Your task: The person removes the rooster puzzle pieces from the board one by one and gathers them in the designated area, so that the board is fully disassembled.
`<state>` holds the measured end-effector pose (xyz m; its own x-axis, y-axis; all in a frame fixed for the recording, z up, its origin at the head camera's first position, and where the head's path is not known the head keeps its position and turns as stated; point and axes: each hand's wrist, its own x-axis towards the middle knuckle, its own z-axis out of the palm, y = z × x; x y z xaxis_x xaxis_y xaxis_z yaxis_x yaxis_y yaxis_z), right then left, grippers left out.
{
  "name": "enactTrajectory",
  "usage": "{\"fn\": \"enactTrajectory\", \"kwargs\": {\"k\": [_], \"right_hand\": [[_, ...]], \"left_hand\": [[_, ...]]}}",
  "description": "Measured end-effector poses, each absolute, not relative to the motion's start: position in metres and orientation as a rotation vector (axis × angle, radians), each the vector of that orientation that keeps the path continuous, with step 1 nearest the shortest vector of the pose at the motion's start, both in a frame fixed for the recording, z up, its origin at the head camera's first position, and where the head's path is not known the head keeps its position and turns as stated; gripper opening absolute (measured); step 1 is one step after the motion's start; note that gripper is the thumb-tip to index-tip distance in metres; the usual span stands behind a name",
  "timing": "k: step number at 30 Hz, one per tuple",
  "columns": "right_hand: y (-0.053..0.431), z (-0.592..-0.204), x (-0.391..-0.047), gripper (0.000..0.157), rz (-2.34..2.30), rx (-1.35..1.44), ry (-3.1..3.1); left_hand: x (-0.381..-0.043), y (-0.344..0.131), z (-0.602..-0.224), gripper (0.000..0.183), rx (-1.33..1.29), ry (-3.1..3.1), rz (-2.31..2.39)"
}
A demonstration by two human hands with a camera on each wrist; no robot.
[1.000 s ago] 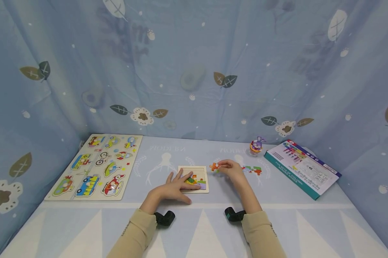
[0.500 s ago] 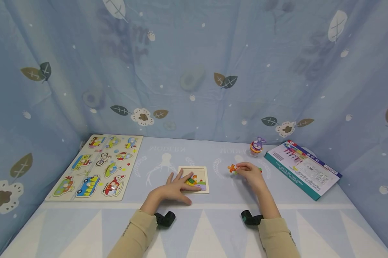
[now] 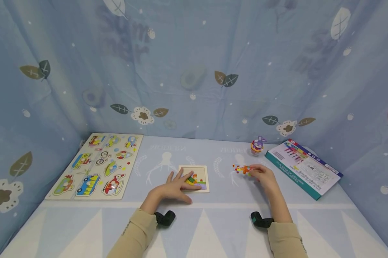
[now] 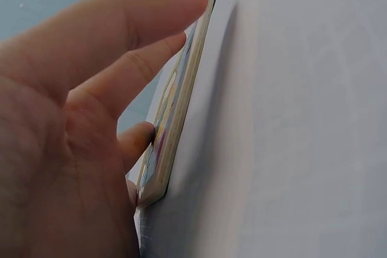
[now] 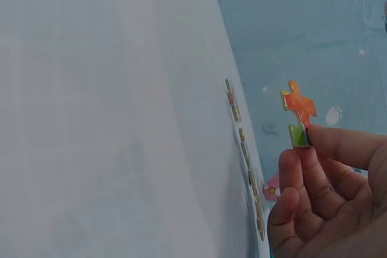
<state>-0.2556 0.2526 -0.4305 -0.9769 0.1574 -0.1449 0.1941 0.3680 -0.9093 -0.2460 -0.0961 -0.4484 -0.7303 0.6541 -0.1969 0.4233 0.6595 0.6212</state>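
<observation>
My left hand rests with spread fingers on a small square wooden puzzle tray, partly hiding its picture. In the left wrist view the tray appears edge-on, fingertips touching its face. My right hand pinches an orange puzzle piece with a green corner between thumb and fingers, raised above the table. Beneath and behind it several loose puzzle pieces lie flat; in the head view the hand hides some of them.
At the left lies a large wooden vehicle puzzle board. A purple rabbit toy stands behind the right hand, and a flat box lies to its right. A patterned blue curtain closes off the back.
My right hand has moved right, away from the tray, carrying the orange puzzle piece over the loose pieces. The left hand has stayed in place on the tray.
</observation>
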Motion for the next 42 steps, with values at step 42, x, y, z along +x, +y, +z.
{"fn": "enactTrajectory", "kwargs": {"k": [42], "right_hand": [[0.293, -0.435, -0.247, 0.038, -1.624, 0.642, 2.537]], "left_hand": [[-0.251, -0.114, -0.443, 0.061, 0.620, 2.635, 0.907]]}}
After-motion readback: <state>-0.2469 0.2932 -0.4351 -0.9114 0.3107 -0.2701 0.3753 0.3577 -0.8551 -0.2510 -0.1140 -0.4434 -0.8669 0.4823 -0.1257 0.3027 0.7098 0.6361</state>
